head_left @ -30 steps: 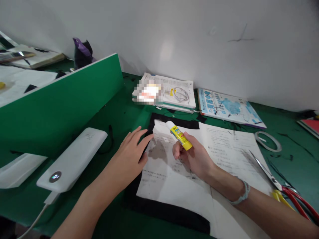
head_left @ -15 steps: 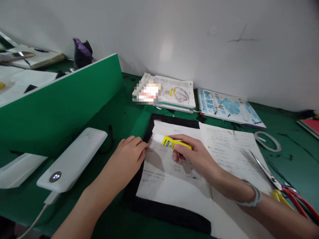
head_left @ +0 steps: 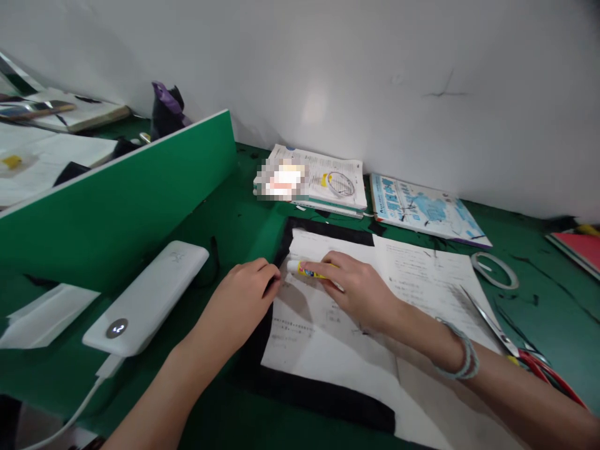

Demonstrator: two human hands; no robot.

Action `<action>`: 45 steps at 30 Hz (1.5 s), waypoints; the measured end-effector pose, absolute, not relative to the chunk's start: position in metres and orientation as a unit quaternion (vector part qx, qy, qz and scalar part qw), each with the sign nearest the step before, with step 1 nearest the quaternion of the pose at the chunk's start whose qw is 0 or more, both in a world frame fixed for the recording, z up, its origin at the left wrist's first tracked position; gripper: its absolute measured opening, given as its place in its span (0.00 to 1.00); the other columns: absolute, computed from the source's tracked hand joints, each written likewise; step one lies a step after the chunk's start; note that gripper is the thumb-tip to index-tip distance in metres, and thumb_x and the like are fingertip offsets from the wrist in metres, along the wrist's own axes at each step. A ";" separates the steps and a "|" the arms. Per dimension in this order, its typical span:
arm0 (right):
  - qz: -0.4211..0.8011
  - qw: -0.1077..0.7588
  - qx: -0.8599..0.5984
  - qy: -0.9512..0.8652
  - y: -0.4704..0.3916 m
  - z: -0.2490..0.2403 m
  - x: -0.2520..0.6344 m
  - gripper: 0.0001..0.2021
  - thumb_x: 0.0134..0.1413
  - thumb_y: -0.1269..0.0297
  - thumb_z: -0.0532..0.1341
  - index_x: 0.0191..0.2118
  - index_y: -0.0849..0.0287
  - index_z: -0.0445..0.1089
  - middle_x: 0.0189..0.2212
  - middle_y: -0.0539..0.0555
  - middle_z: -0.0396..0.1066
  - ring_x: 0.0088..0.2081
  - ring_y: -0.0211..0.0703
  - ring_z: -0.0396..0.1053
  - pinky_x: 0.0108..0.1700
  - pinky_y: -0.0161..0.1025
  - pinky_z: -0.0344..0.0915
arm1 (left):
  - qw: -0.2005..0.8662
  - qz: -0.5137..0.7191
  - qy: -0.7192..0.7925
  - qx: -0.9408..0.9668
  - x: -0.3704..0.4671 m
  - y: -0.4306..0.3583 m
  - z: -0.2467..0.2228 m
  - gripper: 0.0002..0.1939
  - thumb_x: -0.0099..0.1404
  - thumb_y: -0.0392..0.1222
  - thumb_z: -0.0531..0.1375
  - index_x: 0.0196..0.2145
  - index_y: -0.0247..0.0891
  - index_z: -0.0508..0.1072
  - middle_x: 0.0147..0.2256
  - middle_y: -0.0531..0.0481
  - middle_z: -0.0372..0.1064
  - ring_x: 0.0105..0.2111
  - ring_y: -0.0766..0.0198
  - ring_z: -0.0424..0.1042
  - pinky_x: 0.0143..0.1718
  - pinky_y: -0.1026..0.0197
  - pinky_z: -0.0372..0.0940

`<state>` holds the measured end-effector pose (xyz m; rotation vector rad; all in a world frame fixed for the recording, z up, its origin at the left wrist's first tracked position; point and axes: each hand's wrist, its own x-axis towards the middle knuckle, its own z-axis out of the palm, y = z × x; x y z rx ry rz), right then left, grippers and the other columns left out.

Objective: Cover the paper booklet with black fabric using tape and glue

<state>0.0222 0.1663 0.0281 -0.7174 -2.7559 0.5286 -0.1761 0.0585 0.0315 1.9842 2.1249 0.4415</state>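
Observation:
My right hand (head_left: 359,284) is closed on a yellow glue stick (head_left: 307,270), its white end pointing left over the upper left of a printed paper sheet (head_left: 328,350). Just left of that white end is my left hand (head_left: 250,287), with its fingers curled together at the sheet's left edge. Whatever lies between those fingers is hidden. Beneath the paper is a black sheet (head_left: 328,400), showing as a border at the top, left and bottom.
Red-handled scissors (head_left: 506,340) lie on the paper's right side, near a roll of tape (head_left: 494,270). A white power bank (head_left: 150,300) with a cable is at left, before a green divider (head_left: 140,181). Books (head_left: 429,206) rest along the wall.
My right hand has rolled over the glue stick, covering more of its yellow body. My left fingers have shifted slightly at the paper edge. The camera view has moved a little.

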 end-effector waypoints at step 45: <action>0.052 0.164 -0.154 -0.973 0.160 0.007 0.014 0.20 0.68 0.62 0.46 0.60 0.62 0.61 0.30 0.54 0.68 0.30 0.40 0.64 0.29 0.36 0.59 | 0.131 0.182 0.727 0.649 -0.181 0.056 0.026 0.22 0.68 0.30 0.45 0.56 0.36 0.66 0.46 0.46 0.72 0.47 0.58 0.71 0.49 0.54 0.68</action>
